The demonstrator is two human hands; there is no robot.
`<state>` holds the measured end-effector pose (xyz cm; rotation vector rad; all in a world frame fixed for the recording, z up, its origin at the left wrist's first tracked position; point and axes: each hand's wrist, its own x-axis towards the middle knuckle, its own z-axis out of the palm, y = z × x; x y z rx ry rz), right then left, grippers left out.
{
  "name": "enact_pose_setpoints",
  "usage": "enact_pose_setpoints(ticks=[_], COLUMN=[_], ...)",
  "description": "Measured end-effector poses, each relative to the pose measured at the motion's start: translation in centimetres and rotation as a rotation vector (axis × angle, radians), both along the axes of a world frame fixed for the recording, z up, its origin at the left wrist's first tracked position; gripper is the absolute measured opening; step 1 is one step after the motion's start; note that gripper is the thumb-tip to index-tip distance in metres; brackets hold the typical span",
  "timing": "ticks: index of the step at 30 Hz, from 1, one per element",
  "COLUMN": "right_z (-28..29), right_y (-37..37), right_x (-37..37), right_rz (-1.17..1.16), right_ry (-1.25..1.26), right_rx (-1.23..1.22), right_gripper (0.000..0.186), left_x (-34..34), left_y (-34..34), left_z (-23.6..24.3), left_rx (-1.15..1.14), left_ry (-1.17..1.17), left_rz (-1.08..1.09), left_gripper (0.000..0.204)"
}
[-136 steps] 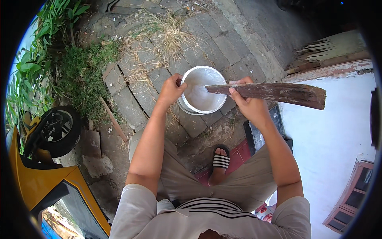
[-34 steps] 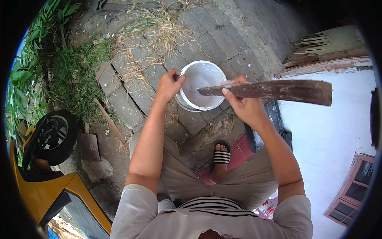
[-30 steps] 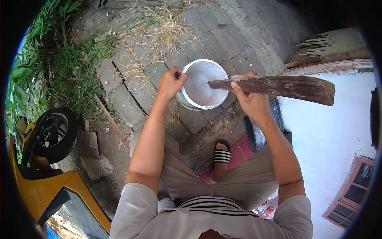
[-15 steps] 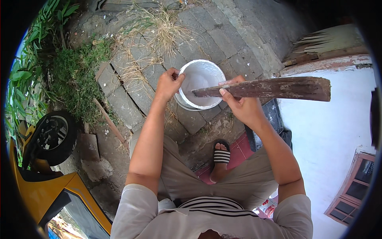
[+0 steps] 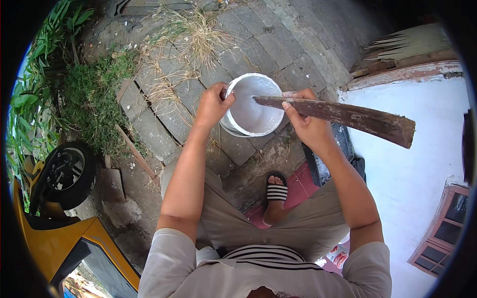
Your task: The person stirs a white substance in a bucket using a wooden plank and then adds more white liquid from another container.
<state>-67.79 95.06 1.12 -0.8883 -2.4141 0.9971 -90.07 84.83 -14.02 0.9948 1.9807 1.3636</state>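
Bucket (image 5: 273, 88) between hands (image 5: 212, 105), plank (image 5: 354, 115) in right hand (image 5: 312, 128)

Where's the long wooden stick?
In the head view, the wooden stick is right of centre, held by the right hand, its narrow end inside the white bucket.

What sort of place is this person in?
Probably a home's outdoor yard or passage: grey paving blocks, leafy plants at the left, and a white wall with a paned window at the right.
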Motion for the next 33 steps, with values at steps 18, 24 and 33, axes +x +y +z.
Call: enact_pose_setpoints(ticks=[18, 24, 33], right_z=[2.5, 2.4, 2.2], right_y=[-1.0, 0.6, -0.2], right_x=[5.9, 7.4, 11.0], right_rz=[-0.050, -0.003, -0.050], right_ry=[-0.056, 0.084, 0.018], right_rx=[-0.124, 0.071, 0.133], right_gripper=[0.021, 0.021, 0.023], left_x=[3.6, 5.1, 7.5], left_y=[1.5, 2.9, 5.4], left_z=[3.3, 3.5, 1.7], left_rx=[0.235, 0.265, 0.398], left_ry=[0.239, 0.250, 0.182], left_rz=[-0.177, -0.217, -0.304], left_gripper=[0.030, 0.030, 0.026])
